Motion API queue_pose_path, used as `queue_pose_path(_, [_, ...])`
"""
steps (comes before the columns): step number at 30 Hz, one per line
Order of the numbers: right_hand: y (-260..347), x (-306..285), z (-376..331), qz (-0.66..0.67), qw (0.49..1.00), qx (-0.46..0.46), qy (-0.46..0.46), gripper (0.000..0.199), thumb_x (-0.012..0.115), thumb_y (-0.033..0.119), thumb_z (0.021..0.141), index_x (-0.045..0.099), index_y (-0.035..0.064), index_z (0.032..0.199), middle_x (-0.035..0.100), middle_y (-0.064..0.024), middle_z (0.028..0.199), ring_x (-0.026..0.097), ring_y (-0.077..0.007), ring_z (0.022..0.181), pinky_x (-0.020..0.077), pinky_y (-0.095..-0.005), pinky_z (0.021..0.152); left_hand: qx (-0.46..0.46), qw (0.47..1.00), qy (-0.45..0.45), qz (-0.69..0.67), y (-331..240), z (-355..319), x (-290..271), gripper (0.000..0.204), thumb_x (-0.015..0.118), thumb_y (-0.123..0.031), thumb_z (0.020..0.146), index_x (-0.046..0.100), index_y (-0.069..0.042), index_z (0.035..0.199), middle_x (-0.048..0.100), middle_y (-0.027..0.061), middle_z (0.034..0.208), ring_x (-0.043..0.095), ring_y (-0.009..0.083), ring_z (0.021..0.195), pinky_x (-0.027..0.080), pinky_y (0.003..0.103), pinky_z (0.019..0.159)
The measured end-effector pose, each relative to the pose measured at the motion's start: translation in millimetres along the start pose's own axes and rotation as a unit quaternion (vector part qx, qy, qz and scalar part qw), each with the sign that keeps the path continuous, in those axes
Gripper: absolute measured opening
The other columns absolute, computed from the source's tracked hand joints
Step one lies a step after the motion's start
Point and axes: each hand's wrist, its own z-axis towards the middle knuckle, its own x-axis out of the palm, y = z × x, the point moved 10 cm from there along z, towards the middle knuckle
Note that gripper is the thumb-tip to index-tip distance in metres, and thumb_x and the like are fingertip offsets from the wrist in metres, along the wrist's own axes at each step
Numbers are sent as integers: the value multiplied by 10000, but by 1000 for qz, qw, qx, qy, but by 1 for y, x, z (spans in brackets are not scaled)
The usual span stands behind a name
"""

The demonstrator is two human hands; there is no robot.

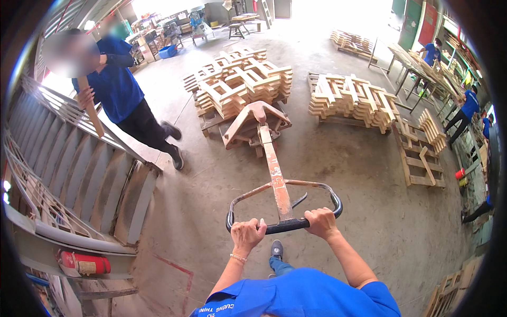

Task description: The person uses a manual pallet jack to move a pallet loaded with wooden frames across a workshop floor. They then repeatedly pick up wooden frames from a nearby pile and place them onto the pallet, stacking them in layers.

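Head view: the pallet jack handle [285, 224] lies crosswise, with the left hand [247, 234] and right hand [320, 222] both clenched on its black grip, equally near. Its long rusty tiller [275, 171] runs straight ahead to the jack [253, 122] under stacked wooden frames [240, 82]. Around it are a concrete floor [359, 179], more stacks [351, 100] to the right, and a person [119, 90] by the metal rack [79, 164] to the left.

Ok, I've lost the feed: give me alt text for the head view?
Both hands, left hand and right hand, grip the looped handle of a worn red pallet jack loaded with stacked wooden pieces on a concrete floor. A person in blue stands at left holding a wooden stick, beside a metal rack; a second stack lies to the right.
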Motion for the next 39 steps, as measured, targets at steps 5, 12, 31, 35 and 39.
queue_pose_path(5, [31, 11, 30, 24, 1000, 5, 6, 181, 593, 237, 707, 506, 129, 590, 572, -68, 545, 599, -248, 542, 447, -374, 536, -22, 999, 29, 20, 47, 22, -11, 344, 559, -348, 781, 600, -94, 552, 570, 133, 509, 574, 314, 492, 450, 400, 553])
queue_pose_path(12, [70, 25, 76, 109, 988, 0, 110, 225, 631, 304, 720, 551, 100, 773, 620, -104, 717, 626, -281, 720, 470, -386, 619, -82, 994, 75, -14, 115, 62, -33, 525, 420, -431, 872, 562, -39, 552, 532, 188, 551, 569, 355, 559, 436, 432, 597])
queue_pose_path(31, [42, 45, 53, 77, 920, 202, 326, 201, 631, 304, 600, 674, 185, 756, 654, -83, 713, 635, -272, 766, 473, -377, 718, -29, 904, 427, 12, 130, 64, 17, 746, 257, -625, 881, 698, -46, 715, 660, 191, 805, 626, 369, 851, 442, 442, 795])
queue_pose_path(35, [32, 37, 57, 48, 918, 234, 318, 213, 625, 308, 585, 673, 179, 747, 653, -84, 713, 636, -272, 763, 479, -380, 694, 9, 920, 393, 3, 115, 78, 18, 723, 273, -583, 888, 688, -25, 688, 646, 222, 766, 630, 381, 818, 454, 446, 747])
queue_pose_path(39, [30, 51, 65, 25, 917, 233, 322, 227, 610, 300, 564, 672, 171, 741, 650, -85, 705, 638, -277, 753, 488, -397, 661, 9, 932, 361, 24, 131, 90, 31, 699, 261, -568, 888, 677, -88, 596, 650, 119, 652, 639, 331, 781, 448, 419, 791])
